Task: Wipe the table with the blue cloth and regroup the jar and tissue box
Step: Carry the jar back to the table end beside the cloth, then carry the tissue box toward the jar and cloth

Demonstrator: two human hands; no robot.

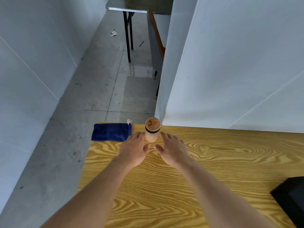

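A frosted jar (152, 131) with a wooden lid stands upright near the far edge of the wood-grain table (213, 162). The folded blue cloth (111, 132) lies at the table's far left corner, just left of the jar. My left hand (134, 149) and my right hand (173, 149) reach forward on either side of the jar, fingers spread, holding nothing. Fingertips are close to the jar's sides; I cannot tell whether they touch it. A black box (291, 198), possibly the tissue box, is cut off at the right edge.
A white wall panel (230, 71) rises directly behind the table's far edge on the right. Grey tiled floor (98, 89) drops away past the left and far edges. A metal table (131, 7) with black legs and a chair stand further back.
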